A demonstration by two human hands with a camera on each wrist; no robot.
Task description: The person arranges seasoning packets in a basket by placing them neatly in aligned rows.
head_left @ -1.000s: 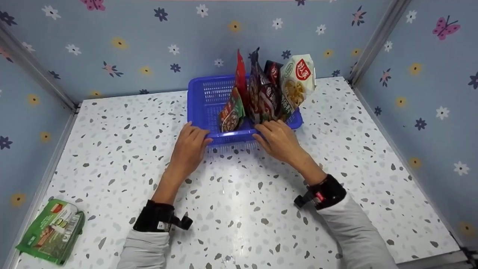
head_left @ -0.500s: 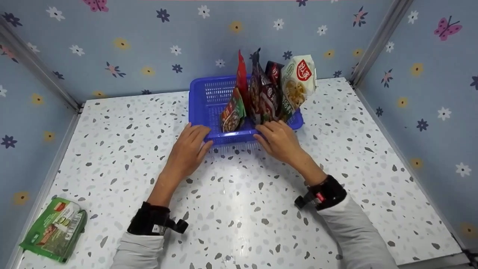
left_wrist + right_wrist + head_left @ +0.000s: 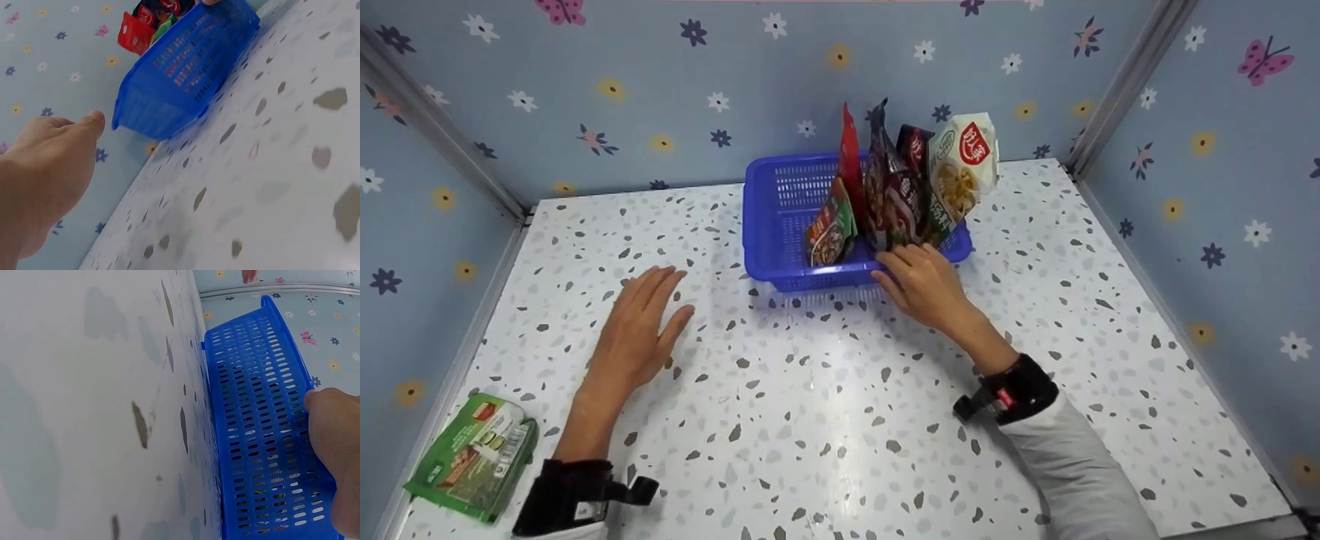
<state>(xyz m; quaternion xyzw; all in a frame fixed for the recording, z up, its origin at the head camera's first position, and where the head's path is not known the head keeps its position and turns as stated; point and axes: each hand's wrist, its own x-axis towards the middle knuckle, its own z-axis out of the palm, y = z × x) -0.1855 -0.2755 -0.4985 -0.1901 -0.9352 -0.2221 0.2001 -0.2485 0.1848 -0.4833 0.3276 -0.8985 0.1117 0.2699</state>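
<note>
A blue plastic basket (image 3: pixel 769 255) stands against the back wall, with several food packets upright in its middle and right part. My right hand (image 3: pixel 922 289) grips the basket's front rim, thumb outside and fingers over the top; the right wrist view shows the thumb at the rim of the slotted wall (image 3: pixel 253 410). Off to the left, my left hand (image 3: pixel 634 330) is over the table with fingers straight and thumb apart, holding nothing. In the left wrist view the left hand (image 3: pixel 53 163) is apart from the basket. A green packet (image 3: pixel 476 457) lies flat at the table's front left.
In the basket are a small red-green packet (image 3: pixel 831 229), a red one (image 3: pixel 849 157), dark packets (image 3: pixel 896 195) and a tall white one (image 3: pixel 960 165). Flowered walls (image 3: pixel 660 90) enclose the speckled table (image 3: pixel 810 405) at the back and both sides.
My left hand has let go of the basket's front left corner and moved left and toward me, its fingers straightened. The right hand keeps its hold on the rim; the basket stays in place.
</note>
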